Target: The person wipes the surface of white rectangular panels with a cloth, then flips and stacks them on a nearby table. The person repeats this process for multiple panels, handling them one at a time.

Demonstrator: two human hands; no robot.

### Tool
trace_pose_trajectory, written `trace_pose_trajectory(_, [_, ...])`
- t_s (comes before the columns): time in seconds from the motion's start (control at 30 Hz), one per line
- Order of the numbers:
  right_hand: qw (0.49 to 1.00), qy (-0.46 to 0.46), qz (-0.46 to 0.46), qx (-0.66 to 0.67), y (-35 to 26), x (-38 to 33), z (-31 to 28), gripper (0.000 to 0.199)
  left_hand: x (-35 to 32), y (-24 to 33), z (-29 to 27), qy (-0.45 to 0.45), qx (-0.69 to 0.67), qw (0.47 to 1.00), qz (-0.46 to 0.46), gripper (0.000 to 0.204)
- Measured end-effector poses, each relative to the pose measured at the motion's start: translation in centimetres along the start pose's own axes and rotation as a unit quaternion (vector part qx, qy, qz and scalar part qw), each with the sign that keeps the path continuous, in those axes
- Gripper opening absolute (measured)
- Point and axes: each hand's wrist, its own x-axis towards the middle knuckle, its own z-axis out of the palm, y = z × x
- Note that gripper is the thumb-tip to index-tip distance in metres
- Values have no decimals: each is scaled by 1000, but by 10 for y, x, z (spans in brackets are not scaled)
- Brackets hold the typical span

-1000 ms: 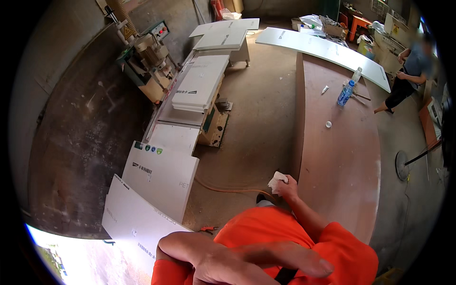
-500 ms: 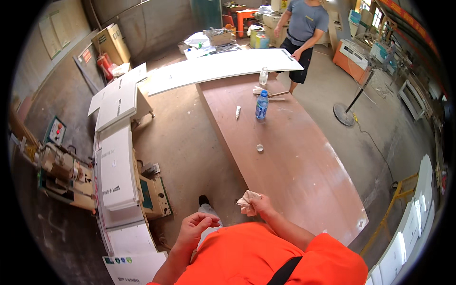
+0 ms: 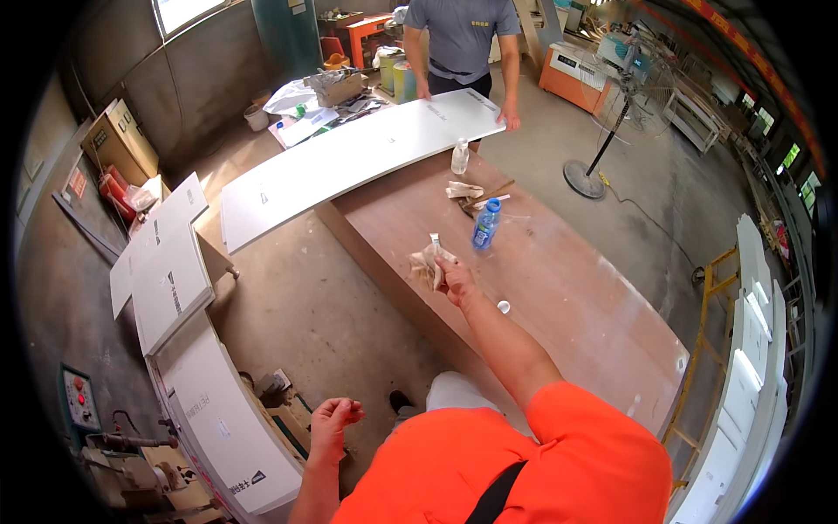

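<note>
My right hand (image 3: 456, 281) reaches over the left edge of a brown table (image 3: 559, 297), gripping a crumpled, stained beige cloth (image 3: 423, 265). The white top of a small tube (image 3: 435, 238) shows just beyond the cloth; whether my fingers touch it, I cannot tell. Just right of the hand lies a small white cap (image 3: 504, 307). Farther back stands a blue-labelled bottle with a blue top (image 3: 486, 225). My left hand (image 3: 335, 424) hangs low, left of the table, its fingers curled together and nothing visible in them.
A co-worker (image 3: 463, 44) holds the far end of a long white panel (image 3: 367, 148) lying across the table's far end. A clear bottle (image 3: 460, 157) and sticks (image 3: 489, 194) are near it. White boards (image 3: 223, 419) line the left; a standing fan (image 3: 602, 148) and yellow frame (image 3: 703, 358) are right.
My right hand has moved forward over the table with the cloth, to the tube. My left hand has shifted slightly. The co-worker now has both hands on the panel; my view has turned.
</note>
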Motion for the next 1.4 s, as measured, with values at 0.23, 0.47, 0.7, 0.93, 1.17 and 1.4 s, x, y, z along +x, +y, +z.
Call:
trace_pose_trajectory(0.23, [689,194,-212,-665,28,11,-65,81,73,22,-34,24,-67,997,-1,17])
trace_pose_trajectory(0.47, [635,324,11,-701,16,-64,-136,86,175,41,3,-73,27,992,-103,17])
trace_pose_trajectory(0.7, [669,347,-77,-653,51,-43,-158,71,273,111,90,-179,140,969,-95,19])
trace_pose_trajectory(0.93, [701,383,-89,-595,44,-2,-152,47,337,127,151,-220,164,954,-125,20])
trace_pose_trajectory(1.17, [741,345,-131,-561,34,37,-116,41,353,133,196,-288,244,901,-212,21])
trace_pose_trajectory(1.4, [740,250,-233,-579,49,60,-69,43,391,127,192,-306,251,898,-191,23])
